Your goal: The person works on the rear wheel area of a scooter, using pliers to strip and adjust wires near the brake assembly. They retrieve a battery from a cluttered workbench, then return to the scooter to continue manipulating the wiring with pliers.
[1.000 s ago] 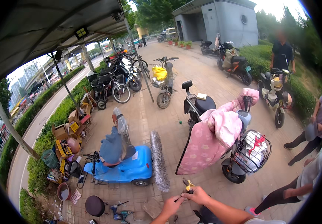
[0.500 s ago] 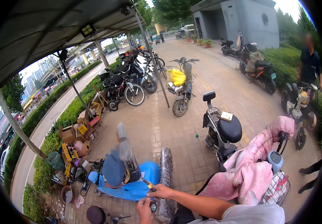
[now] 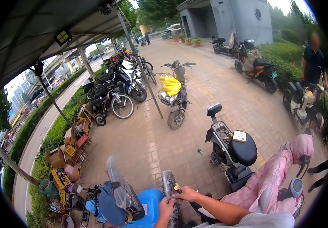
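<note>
My right hand is closed round a small tool with a yellow part; its exact kind is too small to tell. Close beside it, my left hand is closed too, fingertips pinched near the right hand's; what lies in them is hidden. Both hands are over a long grey roll-like thing in shiny, rough-looking wrapping, upright before me. To its left is a blue scooter body, beside a backrest in clear plastic and a blue cap-like cloth shape.
A scooter with a black seat carries a calculator. A pink quilted cover drapes another at right. Boxes line the hedge. A canopy pole and a scooter with a yellow bag stand ahead. A person stands far right.
The view has shifted, so the scene sits differently. Both hands have moved rightward from beside the blue scooter body to over the grey wrapped roll, still close together.
</note>
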Demonstrator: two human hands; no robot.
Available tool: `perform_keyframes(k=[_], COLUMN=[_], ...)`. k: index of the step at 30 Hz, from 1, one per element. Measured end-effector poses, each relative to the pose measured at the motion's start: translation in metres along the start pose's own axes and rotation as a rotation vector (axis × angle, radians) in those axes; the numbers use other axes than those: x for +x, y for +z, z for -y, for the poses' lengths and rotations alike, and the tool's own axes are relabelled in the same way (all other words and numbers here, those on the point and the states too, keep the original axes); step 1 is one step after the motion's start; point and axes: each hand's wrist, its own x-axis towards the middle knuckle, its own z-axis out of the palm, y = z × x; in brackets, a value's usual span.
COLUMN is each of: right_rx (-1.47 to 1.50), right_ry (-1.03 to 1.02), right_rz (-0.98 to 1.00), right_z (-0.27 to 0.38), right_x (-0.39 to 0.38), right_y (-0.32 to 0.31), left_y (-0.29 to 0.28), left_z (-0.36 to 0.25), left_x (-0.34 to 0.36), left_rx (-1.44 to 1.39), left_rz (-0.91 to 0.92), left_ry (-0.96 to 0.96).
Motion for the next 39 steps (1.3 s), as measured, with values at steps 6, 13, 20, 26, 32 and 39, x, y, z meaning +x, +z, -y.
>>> perform_keyframes(k=[6, 13, 20, 26, 32, 39], right_rx=[-0.497, -0.160, -0.192, -0.187, 0.066, 0.740], right_ry=[-0.329, -0.052, 0.078, 0.281, 0.481, 0.692], right_rz=[-0.185, -0.406, -0.898, -1.127, -1.455, -1.750], right_z=[0.014, 0.032, -0.036, -0.076, -0.108, -0.103], right_x=[0.063, 0.094, 0.104, 0.124, 0.207, 0.323], right_y=[-0.105, -0.257, -0.354, -0.386, -0.378, -0.346], left_y=[0.066, 0.156, 0.220, 0.316, 0.426, 0.474], left_z=[-0.040, -0.108, -0.154, -0.165, -0.126, -0.068], left_x=[0.120, 0.244, 0.366, 0.485, 0.608, 0.678], left_rx=[0.671, 0.348, 0.277, 0.301, 0.762, 1.196], left_rz=[0.182, 0.190, 0.300, 0.763, 1.317, 1.945], left_ry=[0.086, -0.121, -0.289, -0.416, -0.446, -0.419])
